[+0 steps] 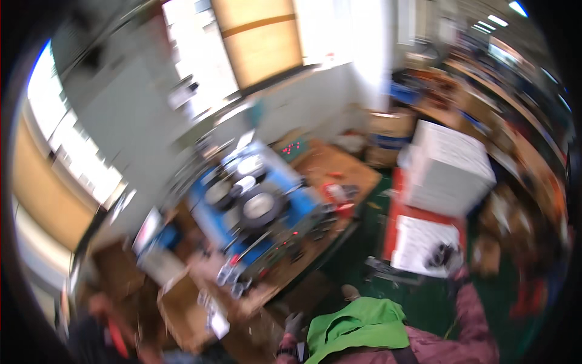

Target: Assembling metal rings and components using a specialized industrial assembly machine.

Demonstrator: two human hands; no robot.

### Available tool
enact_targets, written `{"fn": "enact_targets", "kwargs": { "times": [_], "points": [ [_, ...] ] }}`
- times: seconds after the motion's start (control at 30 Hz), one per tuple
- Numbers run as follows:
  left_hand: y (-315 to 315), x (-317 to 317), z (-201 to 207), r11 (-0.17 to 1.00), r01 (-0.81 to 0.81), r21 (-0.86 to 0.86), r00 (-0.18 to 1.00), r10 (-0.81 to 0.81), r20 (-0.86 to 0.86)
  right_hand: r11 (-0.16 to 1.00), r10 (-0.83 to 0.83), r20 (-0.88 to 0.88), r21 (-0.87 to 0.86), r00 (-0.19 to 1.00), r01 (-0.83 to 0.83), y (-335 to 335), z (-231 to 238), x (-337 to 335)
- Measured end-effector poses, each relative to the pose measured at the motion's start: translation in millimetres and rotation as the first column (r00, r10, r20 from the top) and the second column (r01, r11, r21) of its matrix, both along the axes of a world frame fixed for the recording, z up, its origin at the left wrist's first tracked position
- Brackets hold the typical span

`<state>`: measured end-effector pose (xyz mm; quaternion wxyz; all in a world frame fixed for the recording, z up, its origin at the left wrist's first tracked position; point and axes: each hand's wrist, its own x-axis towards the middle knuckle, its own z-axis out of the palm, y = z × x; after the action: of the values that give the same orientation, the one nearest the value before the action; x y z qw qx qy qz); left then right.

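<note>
The whole view is tilted and motion-blurred. My left hand (pixel 294 323), in a grey glove, hangs low by the near end of a wooden workbench (pixel 330 167); I see nothing in it, but its fingers are too blurred to read. My right arm, in a maroon sleeve, reaches up toward a dark object (pixel 442 255) on a white sheet. My right hand (pixel 456 272) shows only as a smear there, so its grip is unclear. A green vest (pixel 357 327) covers my chest at the bottom edge.
A blue machine (pixel 254 203) with round grey discs stands on the workbench, with small red parts (pixel 336 194) beside it. A large white box (pixel 448 167) sits on a red stand at the right. Cardboard boxes (pixel 182 309) lie lower left. The floor (pixel 357 249) is green.
</note>
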<state>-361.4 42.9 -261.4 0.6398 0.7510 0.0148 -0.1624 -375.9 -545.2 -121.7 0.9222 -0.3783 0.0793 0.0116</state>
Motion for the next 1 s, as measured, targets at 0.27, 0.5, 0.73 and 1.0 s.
{"fn": "enact_targets", "kwargs": {
  "times": [0.27,0.5,0.73,1.0],
  "points": [
    [-7,-52,7,0.806,-0.592,-0.021,0.718,0.515,-0.469,0.022,0.847,-0.213,-0.901,0.487,-0.433,348,-29,153],
    [-27,-103,-9,0.524,-0.852,0.013,0.436,0.721,-0.538,-0.321,0.921,-0.375,-0.884,0.104,-0.340,413,-56,160],
    [-32,-122,-9,0.410,-0.911,0.030,0.305,0.723,-0.620,-0.448,0.842,-0.509,-0.844,0.180,-0.294,372,-120,187],
    [1,-66,-45,0.666,-0.733,-0.137,0.596,0.532,-0.602,-0.264,0.442,-0.515,-0.857,0.734,-0.442,119,-215,219]
  ]
}}
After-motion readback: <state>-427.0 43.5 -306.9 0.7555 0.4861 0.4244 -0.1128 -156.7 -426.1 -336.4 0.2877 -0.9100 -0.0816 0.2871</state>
